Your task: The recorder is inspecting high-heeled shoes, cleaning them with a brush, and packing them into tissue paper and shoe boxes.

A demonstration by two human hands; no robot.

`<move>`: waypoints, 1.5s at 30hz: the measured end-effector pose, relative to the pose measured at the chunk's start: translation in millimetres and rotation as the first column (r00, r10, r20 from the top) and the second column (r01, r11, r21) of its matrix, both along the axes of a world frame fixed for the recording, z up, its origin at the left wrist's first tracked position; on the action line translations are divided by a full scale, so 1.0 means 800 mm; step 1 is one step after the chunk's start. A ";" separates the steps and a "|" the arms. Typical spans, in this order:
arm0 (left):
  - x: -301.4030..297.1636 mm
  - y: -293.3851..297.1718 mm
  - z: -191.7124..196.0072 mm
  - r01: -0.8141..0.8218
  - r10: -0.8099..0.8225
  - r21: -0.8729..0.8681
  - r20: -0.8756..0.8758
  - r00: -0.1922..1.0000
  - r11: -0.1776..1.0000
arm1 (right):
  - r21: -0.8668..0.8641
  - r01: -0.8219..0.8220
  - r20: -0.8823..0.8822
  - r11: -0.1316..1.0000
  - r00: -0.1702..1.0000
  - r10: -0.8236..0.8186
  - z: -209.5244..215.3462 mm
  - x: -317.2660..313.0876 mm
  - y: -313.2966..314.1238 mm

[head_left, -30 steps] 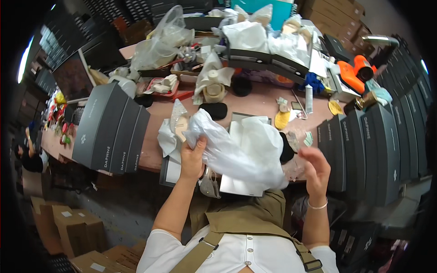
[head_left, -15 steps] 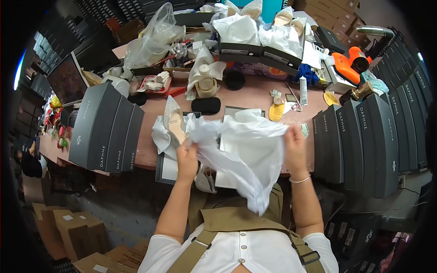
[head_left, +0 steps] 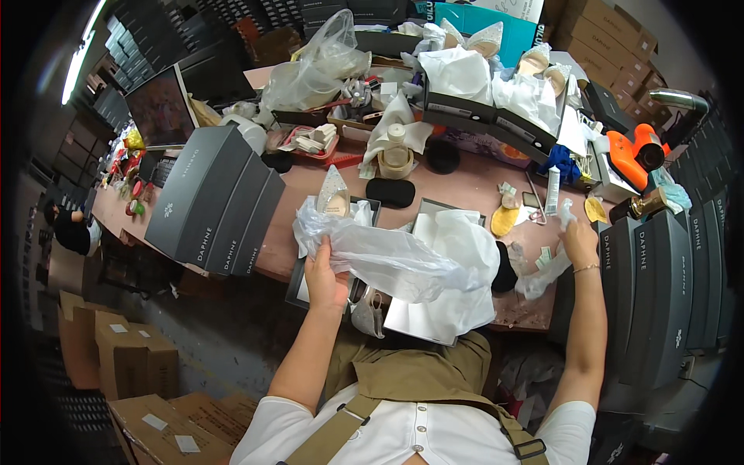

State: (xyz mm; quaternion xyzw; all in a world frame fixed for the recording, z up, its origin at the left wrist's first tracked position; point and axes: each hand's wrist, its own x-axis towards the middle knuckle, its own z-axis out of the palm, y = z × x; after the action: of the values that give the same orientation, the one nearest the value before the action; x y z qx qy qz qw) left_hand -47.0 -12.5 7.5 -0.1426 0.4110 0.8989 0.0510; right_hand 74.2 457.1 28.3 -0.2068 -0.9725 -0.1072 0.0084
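Note:
My left hand (head_left: 327, 277) is closed on the edge of a thin, translucent white plastic sheet (head_left: 395, 252), which stretches to the right over an open shoe box (head_left: 415, 322). White tissue paper (head_left: 473, 240) spills over this box's right side. Out at the right, my right hand (head_left: 581, 244) is closed on a crumpled strip of translucent plastic (head_left: 542, 277) that trails onto the table. A pointed glittery shoe (head_left: 333, 190) stands toe up in wrapping behind my left hand. By the box's near left corner, a second glittery shoe (head_left: 368, 316) shows in part.
Dark grey shoe boxes stand upright at the left (head_left: 205, 201) and right (head_left: 647, 302). Two open boxes of shoes and tissue (head_left: 461, 112) sit at the back. Behind my hands lie a black oval pad (head_left: 390, 192), a jar (head_left: 395, 159), a white tube (head_left: 552, 190) and an orange tool (head_left: 624, 159).
My right hand has moved outward to the right, away from the sheet, and grips a plastic strip. My left hand keeps the sheet, now lower over the box. The view has shifted.

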 end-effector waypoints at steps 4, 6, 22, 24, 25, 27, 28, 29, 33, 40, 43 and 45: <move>0.022 0.022 0.010 0.043 -0.044 -0.014 -0.084 0.995 0.999 | -0.666 -0.481 -0.416 0.571 0.874 0.251 0.082 -0.016 -0.216; 0.031 0.033 0.017 0.076 -0.075 0.020 -0.053 0.996 0.997 | -0.378 -0.644 -0.392 0.665 0.762 0.515 0.085 -0.013 -0.296; 0.052 -0.039 0.030 -0.271 -0.910 -0.956 -0.011 0.414 -0.112 | -0.651 -0.453 -0.416 0.609 0.884 0.213 0.014 0.031 -0.281; 0.054 -0.012 0.016 -0.217 -0.958 -0.970 0.049 0.282 -0.113 | -0.706 -0.422 -0.400 0.569 0.900 0.172 0.015 0.024 -0.293; 0.054 -0.008 -0.005 -0.302 -0.970 -0.951 -0.006 0.241 -0.070 | -0.708 -0.443 -0.433 0.550 0.887 0.157 0.022 0.026 -0.296; 0.046 -0.008 -0.024 -0.207 -0.946 -0.976 -0.005 0.324 -0.066 | -0.659 -0.480 -0.478 0.578 0.862 0.171 0.025 0.045 -0.290; 0.031 -0.012 -0.027 -0.113 -0.933 -0.994 -0.035 0.359 -0.006 | -0.614 -0.426 -0.416 0.664 0.890 0.187 0.030 0.058 -0.279; 0.027 -0.017 -0.007 0.099 -0.934 -0.995 0.020 0.357 0.017 | -0.565 -0.383 -0.356 0.731 0.912 0.204 0.033 0.067 -0.272; 0.029 -0.025 0.014 0.426 -0.980 -0.901 0.149 0.133 -0.079 | -0.567 -0.323 -0.408 0.758 0.909 0.082 0.005 0.089 -0.250; 0.026 -0.034 0.025 0.367 -0.949 -0.930 0.108 0.296 0.008 | -0.644 -0.330 -0.359 0.690 0.927 0.108 -0.004 0.115 -0.234; 0.026 -0.046 0.019 0.235 -0.938 -0.964 0.189 0.292 -0.121 | -0.487 -0.349 -0.447 0.801 0.887 0.114 -0.004 0.116 -0.225; 0.024 -0.055 0.011 0.196 -0.918 -0.968 0.213 0.334 -0.153 | -0.726 -0.261 -0.477 0.636 0.857 -0.193 -0.031 0.122 -0.203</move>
State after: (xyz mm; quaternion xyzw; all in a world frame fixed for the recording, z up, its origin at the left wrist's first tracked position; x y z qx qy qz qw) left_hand -27.9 -56.5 16.7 0.3671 0.8443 0.2943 0.2565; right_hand 171.8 294.4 3.9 -0.1919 -0.8881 0.3769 0.1801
